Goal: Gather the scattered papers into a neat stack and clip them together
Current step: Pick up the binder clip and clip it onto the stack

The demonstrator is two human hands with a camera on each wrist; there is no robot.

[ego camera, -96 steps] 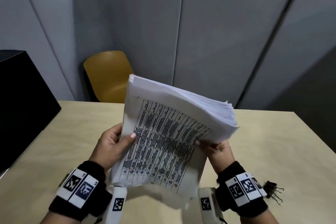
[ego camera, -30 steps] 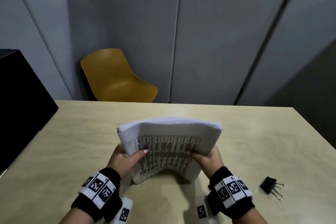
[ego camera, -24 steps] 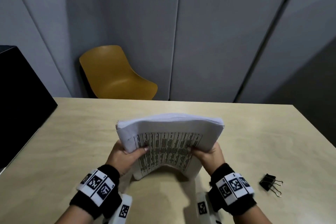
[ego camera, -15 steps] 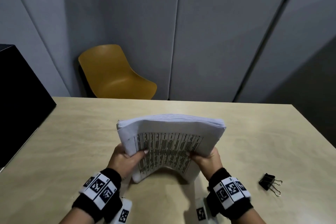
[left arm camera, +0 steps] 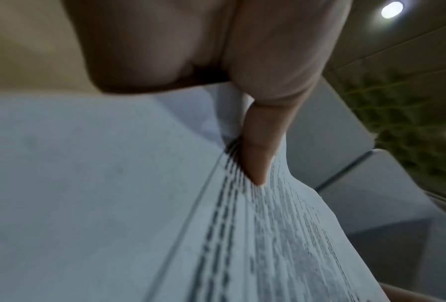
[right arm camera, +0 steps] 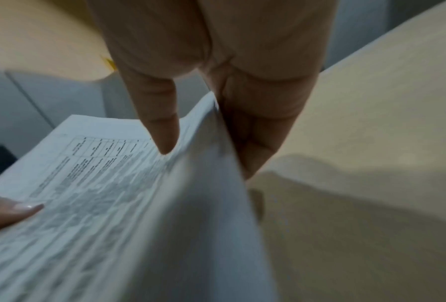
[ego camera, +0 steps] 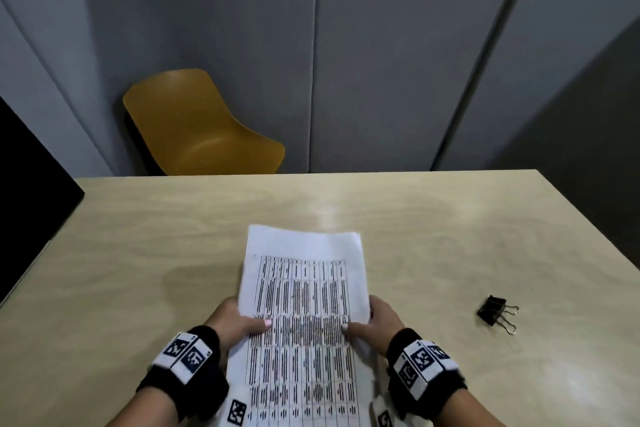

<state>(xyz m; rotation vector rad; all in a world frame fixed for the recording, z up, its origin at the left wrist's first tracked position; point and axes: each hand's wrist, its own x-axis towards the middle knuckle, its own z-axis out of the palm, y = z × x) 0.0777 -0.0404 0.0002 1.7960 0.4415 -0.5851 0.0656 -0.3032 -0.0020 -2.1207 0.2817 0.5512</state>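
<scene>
A black panel (ego camera: 20,204) fills the far left edge, beside the tabletop (ego camera: 138,253). A mustard chair (ego camera: 197,128) stands behind the tabletop's far edge, against grey wall panels (ego camera: 381,45).

The left hand (ego camera: 235,324) grasps the left edge of the papers (ego camera: 304,315). Its thumb lies flat across the top sheet, pointing right, and the fingers go under the stack. In the left wrist view the thumb (left arm camera: 257,147) presses on the printed sheet beside the stack's edge. A black wristband with white coded tags wraps the wrist.

The papers sit between the two hands, in front of the person near the tabletop's front edge. The stack is held low; whether it rests on the tabletop cannot be told. Its long axis runs away from the person, and its far short edge points toward the chair and wall. The top sheet faces up, printed with a table of dark columns. The far edges look roughly even.

The right hand (ego camera: 377,324) grasps the right edge of the papers in the same way, thumb on top pointing left. In the right wrist view the fingers (right arm camera: 257,126) curl beneath the stack. This wrist wears a matching band.

Well to the right of this grip, a black binder clip (ego camera: 495,312) lies on the tabletop, apart from the papers.
</scene>
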